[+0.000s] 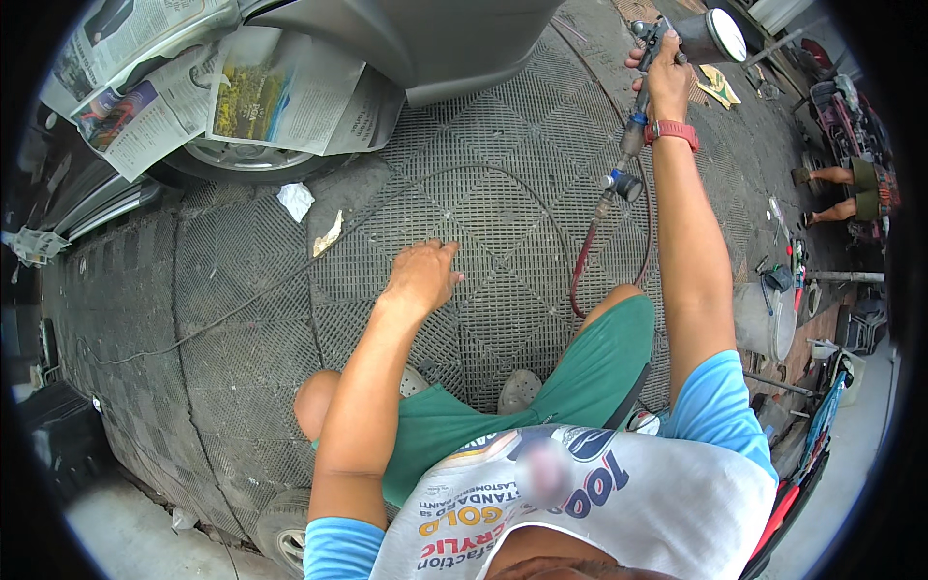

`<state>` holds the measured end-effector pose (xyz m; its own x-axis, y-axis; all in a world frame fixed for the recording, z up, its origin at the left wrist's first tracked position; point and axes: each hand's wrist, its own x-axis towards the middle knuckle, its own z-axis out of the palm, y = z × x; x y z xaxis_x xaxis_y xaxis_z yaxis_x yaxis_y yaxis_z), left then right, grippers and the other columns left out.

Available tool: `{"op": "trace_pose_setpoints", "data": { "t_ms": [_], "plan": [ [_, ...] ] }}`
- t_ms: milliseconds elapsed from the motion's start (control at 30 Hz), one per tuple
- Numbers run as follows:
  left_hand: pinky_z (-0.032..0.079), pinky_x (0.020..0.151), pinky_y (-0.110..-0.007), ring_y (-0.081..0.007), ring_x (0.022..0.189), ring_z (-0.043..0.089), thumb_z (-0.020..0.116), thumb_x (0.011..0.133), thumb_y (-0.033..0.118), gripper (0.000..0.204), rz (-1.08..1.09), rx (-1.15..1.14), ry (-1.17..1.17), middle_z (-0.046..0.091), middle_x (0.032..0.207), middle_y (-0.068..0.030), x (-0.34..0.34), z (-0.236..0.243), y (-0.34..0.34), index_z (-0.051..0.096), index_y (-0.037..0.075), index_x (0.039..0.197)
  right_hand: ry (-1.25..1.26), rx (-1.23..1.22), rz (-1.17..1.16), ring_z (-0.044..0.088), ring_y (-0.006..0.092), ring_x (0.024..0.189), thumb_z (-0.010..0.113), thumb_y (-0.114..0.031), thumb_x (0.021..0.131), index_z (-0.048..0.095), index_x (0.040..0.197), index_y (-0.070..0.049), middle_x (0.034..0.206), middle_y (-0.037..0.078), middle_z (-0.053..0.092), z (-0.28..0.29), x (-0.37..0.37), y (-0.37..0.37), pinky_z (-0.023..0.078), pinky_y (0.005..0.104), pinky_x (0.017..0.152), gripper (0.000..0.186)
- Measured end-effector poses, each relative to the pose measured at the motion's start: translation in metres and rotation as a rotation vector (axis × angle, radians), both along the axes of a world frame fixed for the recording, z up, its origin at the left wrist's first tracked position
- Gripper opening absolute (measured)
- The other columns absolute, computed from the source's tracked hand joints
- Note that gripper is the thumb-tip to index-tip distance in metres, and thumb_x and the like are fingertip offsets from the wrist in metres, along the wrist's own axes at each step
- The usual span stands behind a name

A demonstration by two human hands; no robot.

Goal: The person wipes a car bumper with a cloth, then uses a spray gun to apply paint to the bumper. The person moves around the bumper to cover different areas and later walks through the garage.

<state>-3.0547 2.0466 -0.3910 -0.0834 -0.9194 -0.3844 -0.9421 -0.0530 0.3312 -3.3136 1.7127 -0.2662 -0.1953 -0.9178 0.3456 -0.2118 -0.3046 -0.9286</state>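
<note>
At the upper right, my right hand [669,85] is closed around the grip of a paint spray gun [635,130]. The gun's dark cup [698,41] with a white end sticks out to the right of my fingers. Below the grip are a small regulator [624,185] with a blue ring and a red air hose [582,259] that curves down to the floor. My left hand [422,274] hangs over the floor mats in the middle with nothing in it, its fingers loosely bent and a little apart. Ahead is a grey car bumper [454,43].
Newspaper sheets [280,92] mask the car beside the bumper, above a wheel [242,155]. Crumpled paper [296,201] lies on the grid mats [232,251]. A dark hose [246,302] crosses the floor. A bucket [764,319] stands at the right; another person's legs [833,193] show farther off.
</note>
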Motion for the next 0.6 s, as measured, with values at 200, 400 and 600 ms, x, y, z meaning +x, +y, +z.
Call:
{"op": "trace_pose_setpoints", "data": {
  "t_ms": [200, 400, 600],
  "plan": [
    [0.048, 0.112, -0.05, -0.0409, 0.131, 0.06, 0.07, 0.1, 0.034, 0.057, 0.02, -0.014, 0.027, 0.063, 0.14, -0.0241, 0.001, -0.003, -0.002, 0.057, 0.006, 0.148, -0.047, 0.102, 0.286, 0.071, 0.0151, 0.066, 0.044, -0.06, 0.11, 0.069, 0.122, 0.005, 0.083, 0.012, 0.074, 0.006, 0.058, 0.078, 0.05, 0.0265, 0.045, 0.071],
    [0.049, 0.111, -0.05, -0.0391, 0.13, 0.062, 0.07, 0.1, 0.034, 0.056, 0.022, -0.002, 0.051, 0.065, 0.137, -0.0209, -0.006, 0.0, -0.013, 0.058, 0.006, 0.147, -0.048, 0.109, 0.606, 0.069, 0.0102, 0.066, 0.051, -0.058, 0.109, 0.07, 0.129, -0.004, 0.079, 0.005, 0.071, 0.02, 0.134, 0.154, 0.051, 0.0238, 0.046, 0.061],
    [0.05, 0.11, -0.05, -0.0392, 0.13, 0.062, 0.07, 0.1, 0.036, 0.057, -0.005, -0.019, 0.007, 0.065, 0.137, -0.0206, -0.009, -0.005, -0.015, 0.056, 0.008, 0.148, -0.058, 0.059, 0.901, 0.07, 0.0112, 0.069, 0.046, -0.058, 0.11, 0.067, 0.133, -0.004, 0.084, 0.007, 0.072, 0.029, 0.181, 0.174, 0.049, 0.0233, 0.045, 0.063]
  ]
}}
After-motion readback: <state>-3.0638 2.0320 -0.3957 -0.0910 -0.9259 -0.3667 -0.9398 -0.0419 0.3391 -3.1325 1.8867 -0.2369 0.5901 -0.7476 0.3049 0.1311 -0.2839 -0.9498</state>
